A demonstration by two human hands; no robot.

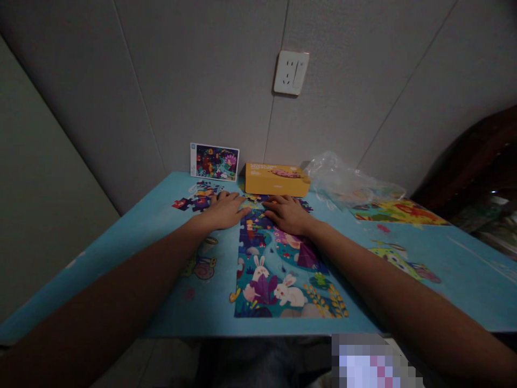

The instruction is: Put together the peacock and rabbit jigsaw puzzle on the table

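Head view: left hand (226, 210), right hand (290, 215) flat, fingers loosely spread, probably steadying puzzle (278, 264); card (215, 162) upright, likely reference.

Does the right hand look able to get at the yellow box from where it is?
Likely yes: the right hand rests on the puzzle just in front of the yellow box, and nothing tall stands between them.
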